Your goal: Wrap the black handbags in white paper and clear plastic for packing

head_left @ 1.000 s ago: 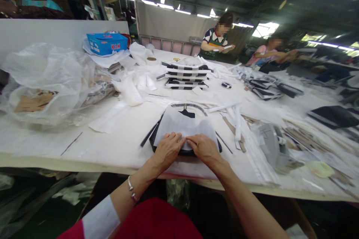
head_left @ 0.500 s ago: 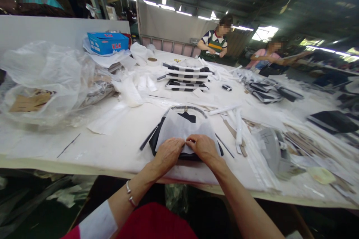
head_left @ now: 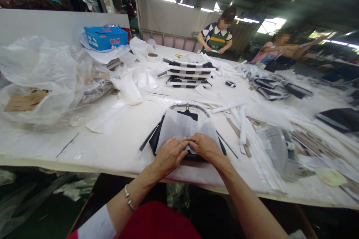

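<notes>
A black handbag point(head_left: 156, 143) lies on the table in front of me, its grey-wrapped handle point(head_left: 206, 110) looping away at the far side. Over its front is a white translucent sheet point(head_left: 175, 125), and a black tab with a gold-coloured clasp point(head_left: 187, 107) shows above it. My left hand point(head_left: 171, 154) rests on the sheet near the bag's close edge, fingers stretched out and thumb apart. Against its fingertips, my right hand point(head_left: 204, 145) is closed with bent fingers at the same edge. Whatever those fingers pinch is hidden.
Beyond the bag is a stack of black bags with white wrapping point(head_left: 189, 75). A blue box point(head_left: 105, 38) and clear plastic bags point(head_left: 56, 78) occupy the left. White strips point(head_left: 242, 125) and a grey tape dispenser point(head_left: 280, 151) lie right. A co-worker point(head_left: 215, 37) stands across the table.
My left hand has eased from a pinch into straighter fingers, its thumb lower and apart. My right hand stays bent at the bag's near edge. The whole view has shifted slightly.
</notes>
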`<state>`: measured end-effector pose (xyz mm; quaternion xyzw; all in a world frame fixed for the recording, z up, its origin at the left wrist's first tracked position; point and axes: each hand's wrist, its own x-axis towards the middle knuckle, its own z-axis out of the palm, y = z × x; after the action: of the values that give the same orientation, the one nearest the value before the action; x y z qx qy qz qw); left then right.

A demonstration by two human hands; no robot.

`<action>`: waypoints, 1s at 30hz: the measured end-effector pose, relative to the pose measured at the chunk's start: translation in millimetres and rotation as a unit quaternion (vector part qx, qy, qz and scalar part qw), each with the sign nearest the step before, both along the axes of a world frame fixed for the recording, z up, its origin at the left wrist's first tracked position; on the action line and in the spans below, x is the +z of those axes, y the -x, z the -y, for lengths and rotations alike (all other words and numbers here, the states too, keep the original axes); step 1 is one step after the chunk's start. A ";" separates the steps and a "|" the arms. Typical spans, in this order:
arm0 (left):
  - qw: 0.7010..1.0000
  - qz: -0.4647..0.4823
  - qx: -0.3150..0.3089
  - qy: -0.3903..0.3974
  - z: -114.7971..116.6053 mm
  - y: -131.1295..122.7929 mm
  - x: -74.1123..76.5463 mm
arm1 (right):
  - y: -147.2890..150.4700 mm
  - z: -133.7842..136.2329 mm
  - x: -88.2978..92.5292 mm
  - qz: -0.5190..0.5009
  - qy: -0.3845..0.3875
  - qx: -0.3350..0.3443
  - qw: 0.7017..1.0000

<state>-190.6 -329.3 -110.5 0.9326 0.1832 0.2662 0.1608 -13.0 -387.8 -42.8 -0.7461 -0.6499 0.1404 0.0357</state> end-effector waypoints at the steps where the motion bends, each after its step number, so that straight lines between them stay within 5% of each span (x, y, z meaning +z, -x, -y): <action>1: 1.000 -0.004 -0.008 0.010 0.3 1.0 0.6 | -1.1 0.6 -0.7 -0.006 0.001 0.000 1.000; 8: 0.999 -0.029 -0.028 0.013 -2.3 3.4 1.5 | -3.5 2.7 -2.9 -0.040 0.010 0.005 0.999; 17: 0.999 -0.023 -0.033 0.005 -2.5 3.5 1.1 | -15.1 9.6 -29.9 -0.205 -0.082 -0.045 0.974; 30: 1.000 -0.015 -0.026 0.002 -1.6 1.4 2.8 | -18.9 -6.1 -24.1 -0.269 -0.002 -0.112 0.957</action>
<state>-192.0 -327.6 -107.6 0.9406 0.1621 0.2475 0.1668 6.0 -381.8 -66.9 -0.7487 -0.5289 0.3295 0.2262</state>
